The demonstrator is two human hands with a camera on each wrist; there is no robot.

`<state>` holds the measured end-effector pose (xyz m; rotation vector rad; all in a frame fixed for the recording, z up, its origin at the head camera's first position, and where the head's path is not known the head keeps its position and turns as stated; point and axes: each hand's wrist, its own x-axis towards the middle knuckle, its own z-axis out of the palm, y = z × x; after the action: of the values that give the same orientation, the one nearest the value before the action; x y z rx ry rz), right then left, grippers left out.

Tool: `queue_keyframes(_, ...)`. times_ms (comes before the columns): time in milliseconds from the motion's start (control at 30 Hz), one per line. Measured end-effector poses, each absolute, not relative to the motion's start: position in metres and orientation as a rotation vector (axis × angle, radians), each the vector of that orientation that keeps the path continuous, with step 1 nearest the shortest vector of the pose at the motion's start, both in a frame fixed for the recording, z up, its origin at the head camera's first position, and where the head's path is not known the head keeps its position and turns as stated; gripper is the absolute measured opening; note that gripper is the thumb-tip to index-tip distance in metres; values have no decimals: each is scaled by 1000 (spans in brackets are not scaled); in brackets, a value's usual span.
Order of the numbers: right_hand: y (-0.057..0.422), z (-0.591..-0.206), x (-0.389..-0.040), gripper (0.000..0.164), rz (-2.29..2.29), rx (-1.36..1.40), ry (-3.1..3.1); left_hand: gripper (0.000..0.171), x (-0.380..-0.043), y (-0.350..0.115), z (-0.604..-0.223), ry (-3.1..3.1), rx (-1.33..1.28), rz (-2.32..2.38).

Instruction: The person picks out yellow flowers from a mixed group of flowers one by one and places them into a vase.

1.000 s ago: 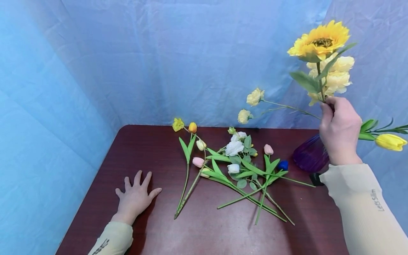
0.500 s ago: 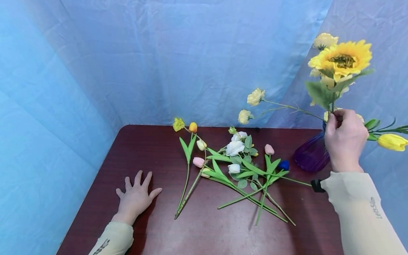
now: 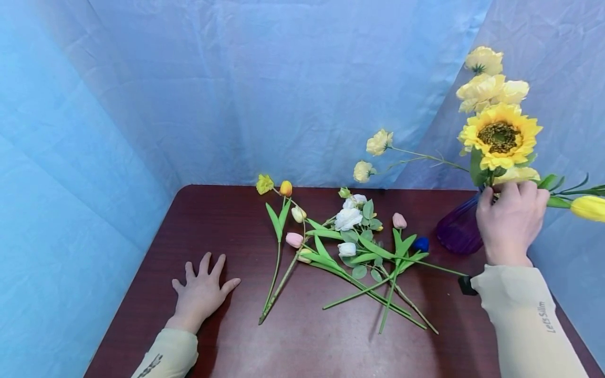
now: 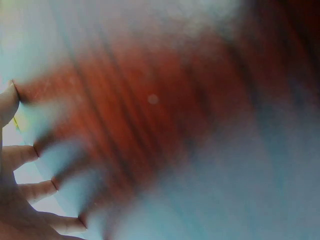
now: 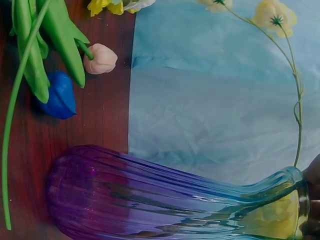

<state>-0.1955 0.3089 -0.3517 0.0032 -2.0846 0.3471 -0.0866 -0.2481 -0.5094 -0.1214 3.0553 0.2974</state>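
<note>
My right hand [image 3: 512, 223] pinches the sunflower [image 3: 499, 137] by its stem, right at the mouth of a ribbed purple-and-blue glass vase [image 3: 457, 229]. The bloom faces forward just above my fingers, which hide the vase's mouth. Cream-yellow flowers [image 3: 481, 93] rise behind it, and a yellow tulip [image 3: 588, 208] leans out to the right. From the right wrist camera, dark stems show through the glass of the vase [image 5: 150, 195], with fingers [image 5: 312, 172] at its rim. My left hand [image 3: 200, 294] rests on the table with fingers spread, touching no flower.
Loose artificial flowers lie mid-table: a white rose [image 3: 347, 219], a pink tulip [image 3: 294, 240], a blue tulip [image 3: 420, 244] and an orange tulip [image 3: 285, 189], among others. Two cream blooms [image 3: 379, 142] arch left from the vase. Blue cloth [image 3: 283, 94] hangs behind the dark red table [image 3: 302, 346].
My right hand has moved down to the vase's mouth, lowering the sunflower, whose bloom has turned to face forward. The left hand and the loose flowers have stayed put.
</note>
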Motion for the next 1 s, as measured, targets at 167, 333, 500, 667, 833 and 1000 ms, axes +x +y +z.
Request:
queue_keyframes(167,309,-358,-193,25,275,-20,-2059,81,-86,-248,-509,3049,-120,295)
queue_keyframes(333,306,-366,-187,24,295,-14,-2038,81,-86,-249,-509,3047,-116,295)
queue_keyframes(500,299,-374,-179,20,314,13,-1970,82,-87,-249,-510,3048,-116,292)
queue_keyframes(667,283,-385,-174,19,328,96,-1879,82,-87,-249,-510,3051,-115,294)
queue_keyframes(833,265,-400,-171,18,338,298,-1983,83,-86,-250,-509,3045,-116,295)
queue_keyframes(1000,240,-418,-165,15,368,429,-2185,83,-87,-249,-510,3044,-120,300)
